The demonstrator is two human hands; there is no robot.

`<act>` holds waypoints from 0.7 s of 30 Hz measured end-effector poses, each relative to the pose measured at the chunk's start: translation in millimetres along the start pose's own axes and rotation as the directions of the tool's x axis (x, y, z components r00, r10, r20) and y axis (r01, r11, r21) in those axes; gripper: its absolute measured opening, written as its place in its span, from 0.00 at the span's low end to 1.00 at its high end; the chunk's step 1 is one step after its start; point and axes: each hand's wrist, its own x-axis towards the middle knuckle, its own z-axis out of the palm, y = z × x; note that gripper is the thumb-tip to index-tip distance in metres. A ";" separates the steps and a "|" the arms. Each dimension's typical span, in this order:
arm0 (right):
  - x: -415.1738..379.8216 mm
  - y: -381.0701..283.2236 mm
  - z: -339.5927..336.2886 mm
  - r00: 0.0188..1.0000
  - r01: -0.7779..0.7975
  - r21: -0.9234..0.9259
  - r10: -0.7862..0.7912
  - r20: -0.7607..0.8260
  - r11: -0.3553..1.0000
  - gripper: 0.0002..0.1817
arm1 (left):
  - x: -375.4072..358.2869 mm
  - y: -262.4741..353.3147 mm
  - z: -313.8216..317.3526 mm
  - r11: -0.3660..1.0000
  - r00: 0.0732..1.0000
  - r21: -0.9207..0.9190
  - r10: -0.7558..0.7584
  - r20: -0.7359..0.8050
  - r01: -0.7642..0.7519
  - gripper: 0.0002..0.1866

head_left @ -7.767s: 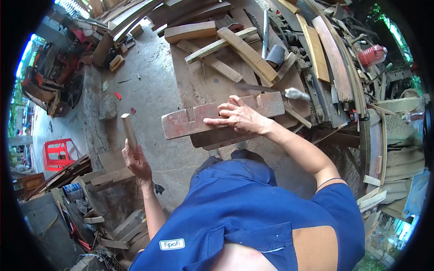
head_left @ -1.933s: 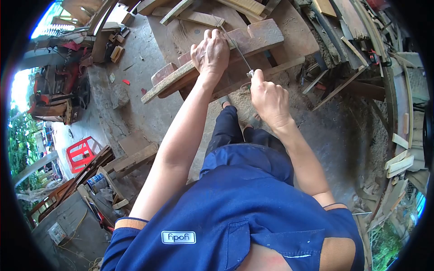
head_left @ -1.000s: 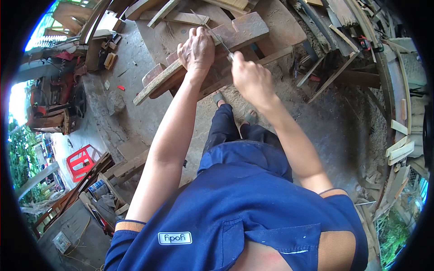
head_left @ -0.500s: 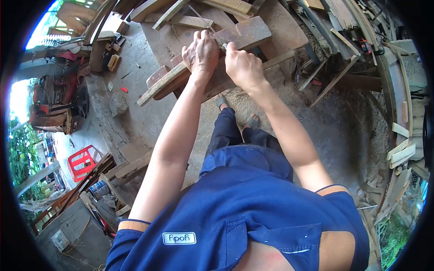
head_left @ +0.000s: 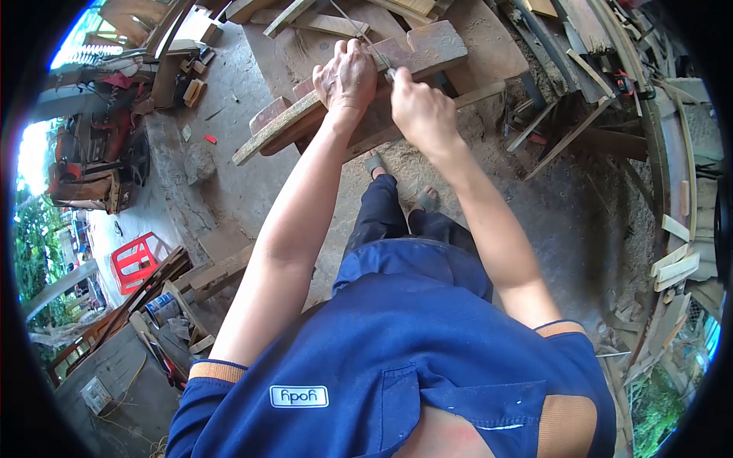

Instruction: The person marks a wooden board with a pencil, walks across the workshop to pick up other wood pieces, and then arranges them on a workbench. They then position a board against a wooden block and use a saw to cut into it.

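Note:
My left hand [head_left: 347,80] is closed over a strip of wood [head_left: 276,126], pressing it against a notched wooden block [head_left: 439,47] on the bench. To its right, my right hand [head_left: 422,111] is wrapped round the handle of a long, thin metal tool [head_left: 378,55]. The narrow shaft points up and away to the left, crossing the wood just beyond my left fingers. Its exact kind is too small to make out. My left fingertips are partly hidden behind the hand.
Loose wood offcuts [head_left: 321,24] lie on the far side of the bench. Boards and sticks [head_left: 573,137] lean at the right. A red plastic stool [head_left: 134,263] and a blue-labelled can [head_left: 162,308] are at the left. My feet stand on the dusty floor below the bench.
My right hand has drawn slightly back and away from my left hand, and more of the metal tool shows between them. My left hand stays on the wood. The view has shifted a little.

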 end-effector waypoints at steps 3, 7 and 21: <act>-48.2 0.7 -28.8 0.977 -0.102 -0.025 0.105 0.184 0.994 0.11 | 3.1 -1.5 2.0 0.999 1.000 -0.031 -0.011 -0.022 0.011 0.15; -33.5 -0.4 -23.1 0.988 -0.063 -0.006 0.063 0.142 0.998 0.11 | 2.0 -0.7 2.9 1.000 0.999 -0.016 0.017 -0.033 -0.017 0.15; 10.0 -4.9 -9.3 0.993 -0.039 -0.015 0.041 0.113 0.999 0.09 | 2.7 -0.5 1.5 1.000 1.000 -0.017 0.002 -0.009 -0.002 0.13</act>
